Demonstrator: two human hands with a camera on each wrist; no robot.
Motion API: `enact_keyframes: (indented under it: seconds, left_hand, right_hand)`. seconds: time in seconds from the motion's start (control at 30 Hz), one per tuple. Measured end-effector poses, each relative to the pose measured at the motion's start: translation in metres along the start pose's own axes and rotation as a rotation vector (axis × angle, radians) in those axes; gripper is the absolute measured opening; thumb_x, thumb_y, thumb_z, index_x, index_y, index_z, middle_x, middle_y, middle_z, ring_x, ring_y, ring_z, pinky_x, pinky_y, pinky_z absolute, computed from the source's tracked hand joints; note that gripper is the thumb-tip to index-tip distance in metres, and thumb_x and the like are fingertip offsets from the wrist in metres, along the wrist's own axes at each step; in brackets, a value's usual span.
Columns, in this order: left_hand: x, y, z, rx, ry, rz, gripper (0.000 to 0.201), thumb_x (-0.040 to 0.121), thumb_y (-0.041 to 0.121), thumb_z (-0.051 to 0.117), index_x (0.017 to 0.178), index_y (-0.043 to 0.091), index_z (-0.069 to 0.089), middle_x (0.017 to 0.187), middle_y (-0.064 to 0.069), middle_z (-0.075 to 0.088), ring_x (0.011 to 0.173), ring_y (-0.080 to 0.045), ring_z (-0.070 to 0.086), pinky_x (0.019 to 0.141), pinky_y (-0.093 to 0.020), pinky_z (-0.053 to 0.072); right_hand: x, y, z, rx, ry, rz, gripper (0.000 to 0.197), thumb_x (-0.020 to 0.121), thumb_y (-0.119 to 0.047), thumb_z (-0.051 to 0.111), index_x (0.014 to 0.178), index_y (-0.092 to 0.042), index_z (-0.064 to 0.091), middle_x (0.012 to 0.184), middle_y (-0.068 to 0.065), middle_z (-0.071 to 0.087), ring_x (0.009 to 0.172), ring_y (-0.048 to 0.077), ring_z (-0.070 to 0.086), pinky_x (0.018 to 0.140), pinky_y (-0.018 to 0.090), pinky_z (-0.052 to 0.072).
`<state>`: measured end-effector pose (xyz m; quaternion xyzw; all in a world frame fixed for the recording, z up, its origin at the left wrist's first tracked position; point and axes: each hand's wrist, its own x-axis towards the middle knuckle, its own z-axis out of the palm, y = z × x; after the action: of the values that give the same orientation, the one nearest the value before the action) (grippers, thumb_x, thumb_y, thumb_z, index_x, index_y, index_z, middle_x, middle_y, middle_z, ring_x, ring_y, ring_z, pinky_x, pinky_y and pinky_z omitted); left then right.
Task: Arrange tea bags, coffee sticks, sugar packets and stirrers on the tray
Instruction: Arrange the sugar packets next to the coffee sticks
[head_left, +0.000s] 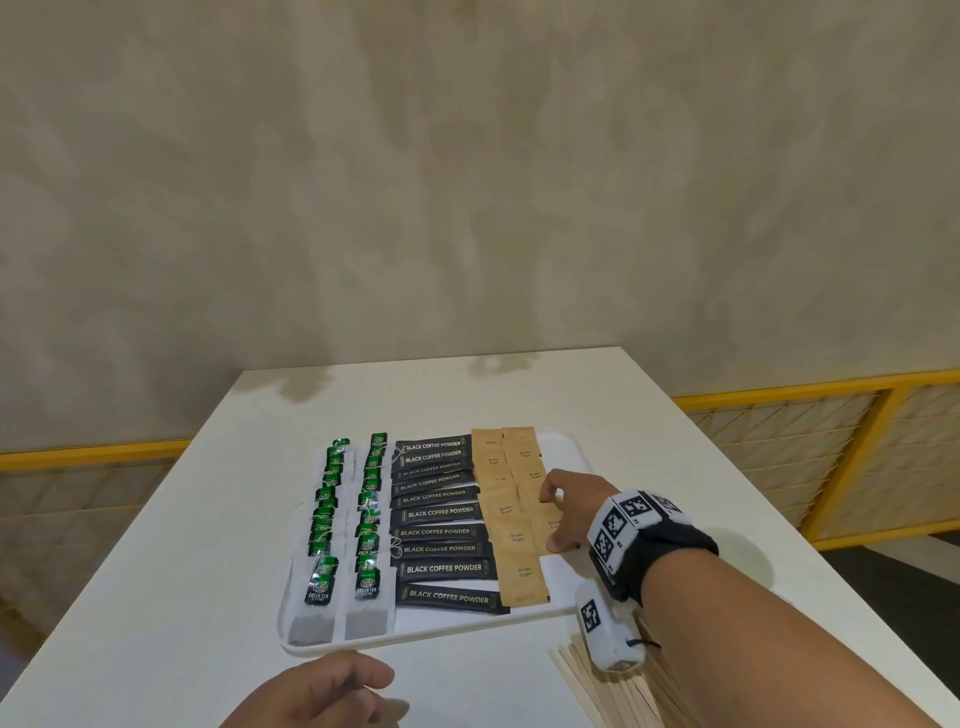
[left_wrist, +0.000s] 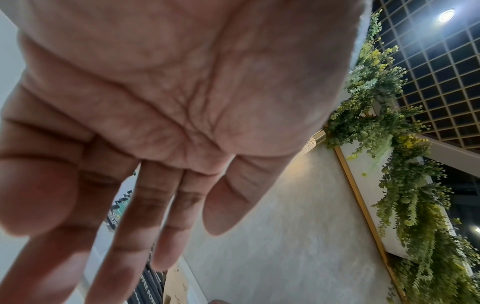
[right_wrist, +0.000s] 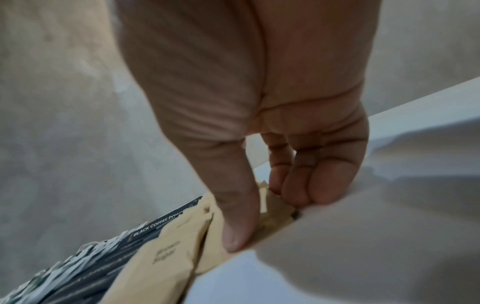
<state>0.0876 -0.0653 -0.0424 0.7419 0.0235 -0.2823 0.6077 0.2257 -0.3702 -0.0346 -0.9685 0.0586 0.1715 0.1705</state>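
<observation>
White table (head_left: 649, 415): rectangular, matt top, faint grey smudges near its far edge. Beige wall (head_left: 467, 182): mottled plaster finish, fills the upper part of the head view behind the table. Yellow rail (head_left: 779, 392): metal frame low along the wall on both sides of the table, with pale lattice panels (head_left: 769, 441) beneath it. Hanging foliage (left_wrist: 405, 160): green and yellow leaves trailing along a gold-edged ledge, left wrist view. Grid ceiling (left_wrist: 441, 72): dark square lattice above the foliage. Ceiling lamp (left_wrist: 447, 14): round, lit, set in the grid.
</observation>
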Motion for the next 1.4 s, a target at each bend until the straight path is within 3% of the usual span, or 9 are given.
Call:
enact_keyframes:
  seconds: [0.07,0.27,0.33,0.43,0.5,0.7,0.8,1.13,1.4]
  left_hand:
    - [-0.004,0.001,0.002,-0.046,-0.004,0.005,0.021,0.081,0.005,0.068,0.098,-0.006,0.070,0.089,-0.018,0.074,0.086,-0.023,0.073,0.064,-0.016,0.054]
    - [-0.002,-0.002,-0.003,-0.116,-0.036,-0.026,0.096,0.009,0.040,0.097,0.090,-0.006,0.074,0.094,-0.029,0.070,0.091,-0.034,0.071,0.066,-0.022,0.057]
    - [-0.006,-0.003,-0.003,-0.101,-0.025,0.004,0.085,0.017,0.038,0.097,0.088,-0.002,0.076,0.093,-0.027,0.071,0.092,-0.032,0.071,0.068,-0.020,0.056]
    - [-0.012,0.004,0.002,-0.091,0.010,0.027,0.016,0.069,0.013,0.078,0.080,0.001,0.077,0.087,-0.022,0.073,0.083,-0.026,0.073,0.062,-0.017,0.055]
    - [-0.008,0.002,-0.001,-0.053,0.016,0.010,0.021,0.091,-0.003,0.056,0.083,-0.001,0.075,0.083,-0.018,0.074,0.079,-0.023,0.073,0.061,-0.018,0.054]
    - [-0.009,0.007,0.004,-0.066,0.056,0.024,0.013,0.074,0.008,0.066,0.078,0.007,0.079,0.086,-0.017,0.074,0.084,-0.025,0.073,0.070,-0.024,0.053]
    - [-0.011,0.006,0.005,-0.102,0.050,0.012,0.018,0.089,-0.008,0.056,0.086,-0.005,0.074,0.083,-0.021,0.073,0.080,-0.026,0.073,0.058,-0.016,0.054]
    - [-0.019,0.013,0.008,-0.160,-0.005,0.009,0.023,0.091,-0.011,0.048,0.088,-0.012,0.070,0.081,-0.025,0.071,0.074,-0.025,0.073,0.052,-0.014,0.052]
    - [-0.015,0.013,0.009,-0.082,0.013,-0.025,0.023,0.093,-0.006,0.049,0.090,-0.004,0.072,0.084,-0.016,0.074,0.078,-0.020,0.073,0.058,-0.012,0.052]
  right_hand:
    - [0.001,0.000,0.000,-0.024,0.009,-0.005,0.049,0.077,-0.021,0.077,0.117,-0.025,0.049,0.118,-0.004,0.057,0.093,0.014,0.053,0.078,0.023,0.048]
    - [0.003,-0.001,-0.001,-0.013,0.044,-0.002,0.045,0.076,-0.022,0.077,0.104,-0.028,0.042,0.115,-0.003,0.059,0.093,0.017,0.056,0.074,0.025,0.047]
    - [0.002,-0.001,-0.002,0.008,0.071,-0.010,0.046,0.076,-0.020,0.076,0.108,-0.027,0.043,0.107,-0.006,0.059,0.089,0.015,0.057,0.069,0.023,0.047]
    - [-0.006,-0.004,-0.005,0.034,0.103,-0.037,0.035,0.077,-0.018,0.073,0.096,-0.024,0.045,0.090,-0.009,0.056,0.074,0.008,0.051,0.058,0.018,0.040]
    - [-0.014,-0.010,-0.009,0.013,-0.006,-0.051,0.030,0.077,-0.030,0.077,0.089,-0.020,0.052,0.097,-0.001,0.065,0.080,0.013,0.056,0.069,0.021,0.047]
    - [-0.025,-0.028,0.004,-0.110,-0.182,-0.033,0.059,0.063,-0.062,0.078,0.087,-0.014,0.057,0.085,-0.003,0.062,0.079,0.016,0.059,0.078,0.027,0.050]
    - [-0.028,-0.033,0.015,-0.129,-0.126,0.006,0.051,0.061,-0.057,0.082,0.079,-0.019,0.053,0.079,-0.007,0.060,0.078,0.016,0.061,0.082,0.031,0.054]
    - [-0.028,-0.029,0.018,0.040,-0.194,0.144,0.057,0.062,-0.040,0.088,0.107,-0.011,0.066,0.104,0.003,0.072,0.096,0.020,0.069,0.089,0.037,0.055]
    - [-0.028,-0.014,0.014,0.050,-0.254,0.147,0.022,0.069,-0.031,0.081,0.077,-0.017,0.065,0.086,0.000,0.073,0.082,0.018,0.068,0.090,0.035,0.054]
